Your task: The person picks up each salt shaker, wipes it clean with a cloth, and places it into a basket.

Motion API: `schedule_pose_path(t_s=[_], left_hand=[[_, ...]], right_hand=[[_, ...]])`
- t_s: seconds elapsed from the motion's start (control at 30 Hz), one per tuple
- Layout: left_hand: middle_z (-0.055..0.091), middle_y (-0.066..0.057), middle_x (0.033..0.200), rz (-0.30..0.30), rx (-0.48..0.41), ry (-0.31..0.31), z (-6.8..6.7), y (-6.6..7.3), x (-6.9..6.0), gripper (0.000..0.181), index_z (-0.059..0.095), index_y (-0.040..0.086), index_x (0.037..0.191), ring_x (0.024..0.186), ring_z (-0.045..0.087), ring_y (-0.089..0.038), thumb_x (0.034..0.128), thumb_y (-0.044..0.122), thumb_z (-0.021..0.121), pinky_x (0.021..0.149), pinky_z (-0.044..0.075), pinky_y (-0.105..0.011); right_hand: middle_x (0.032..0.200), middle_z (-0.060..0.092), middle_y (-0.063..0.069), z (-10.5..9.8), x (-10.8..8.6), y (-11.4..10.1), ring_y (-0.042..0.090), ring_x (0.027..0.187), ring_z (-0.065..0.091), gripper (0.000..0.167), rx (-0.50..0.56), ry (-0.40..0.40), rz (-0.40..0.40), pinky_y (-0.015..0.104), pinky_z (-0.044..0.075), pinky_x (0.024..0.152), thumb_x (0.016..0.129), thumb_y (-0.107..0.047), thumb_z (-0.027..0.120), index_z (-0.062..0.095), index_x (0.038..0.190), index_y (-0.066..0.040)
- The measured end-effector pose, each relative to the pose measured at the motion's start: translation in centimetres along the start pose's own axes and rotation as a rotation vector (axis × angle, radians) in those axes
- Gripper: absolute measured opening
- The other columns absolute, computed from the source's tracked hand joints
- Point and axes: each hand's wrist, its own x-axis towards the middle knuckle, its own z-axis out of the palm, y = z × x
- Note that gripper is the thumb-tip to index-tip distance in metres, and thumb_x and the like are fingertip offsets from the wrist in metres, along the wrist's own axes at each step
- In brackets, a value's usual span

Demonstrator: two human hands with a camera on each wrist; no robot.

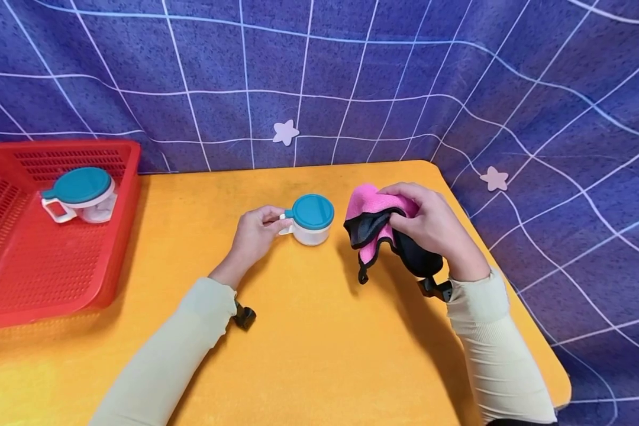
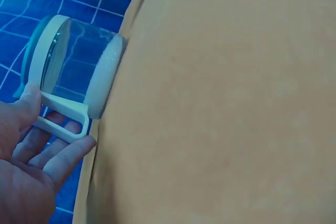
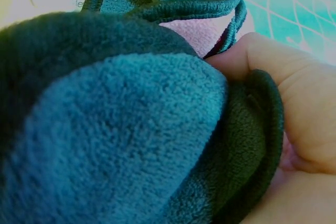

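Observation:
A clear jar with a teal lid and a white side handle stands upright on the table, its base holding white contents or a white bottom. My left hand pinches that handle between thumb and fingers; the left wrist view shows the thumb near the lid's rim. To the jar's right, my right hand grips a bunched pink and black cloth above the table. The cloth's dark side fills much of the right wrist view, hiding most of the fingers there.
At the left a red plastic basket holds a second teal-lidded jar with a white handle. The yellow table meets a blue grid-patterned curtain at the back and right. Star shapes are on the curtain.

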Motion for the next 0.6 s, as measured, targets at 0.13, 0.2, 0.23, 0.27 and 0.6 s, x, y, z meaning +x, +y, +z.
schedule_pose_path(t_s=[0.13,0.2,0.23,0.27,0.6], left_hand=[[0.076,-0.011,0.107,-0.019,-0.025,0.0,-0.3,0.3,-0.2,0.025,0.075,0.004,0.11,0.096,0.071,-0.022,0.0948,0.023,0.078,0.074,0.057,-0.02],[0.075,-0.013,0.107,-0.025,-0.045,0.001,-0.7,0.6,-0.3,0.026,0.074,0.002,0.112,0.096,0.071,-0.025,0.0951,0.022,0.078,0.074,0.059,-0.02],[0.075,-0.014,0.107,-0.026,-0.055,0.002,-0.8,0.8,-0.4,0.027,0.074,0.001,0.112,0.096,0.071,-0.026,0.0952,0.022,0.078,0.073,0.059,-0.02],[0.075,-0.015,0.107,-0.026,-0.063,0.005,-1.0,1.0,-0.5,0.027,0.074,0.0,0.113,0.095,0.071,-0.027,0.0953,0.021,0.077,0.072,0.059,-0.02],[0.074,-0.016,0.105,0.059,-0.038,0.054,-4.1,3.5,-1.5,0.027,0.073,-0.002,0.112,0.09,0.071,-0.02,0.0955,0.02,0.077,0.072,0.062,-0.024]], right_hand=[[0.114,0.071,0.008,0.0,0.2,-0.2,0.022,0.099,0.061,0.037,0.011,0.001,-0.002,0.028,0.046,0.085,0.084,0.004,0.073,0.074,0.118,-0.009],[0.114,0.071,0.008,0.0,0.3,-0.3,0.022,0.099,0.061,0.037,0.014,0.0,-0.005,0.027,0.046,0.085,0.084,0.004,0.073,0.074,0.118,-0.009],[0.114,0.071,0.007,0.0,0.4,-0.4,0.022,0.099,0.061,0.037,0.013,-0.001,-0.005,0.027,0.046,0.085,0.084,0.004,0.074,0.074,0.118,-0.009],[0.114,0.071,0.008,0.0,0.4,-0.4,0.022,0.099,0.061,0.037,0.014,-0.001,-0.007,0.028,0.046,0.085,0.084,0.004,0.073,0.074,0.119,-0.009],[0.115,0.07,0.009,0.0,1.0,-1.1,0.022,0.1,0.06,0.037,0.01,-0.003,-0.023,0.028,0.046,0.085,0.084,0.004,0.073,0.074,0.119,-0.008]])
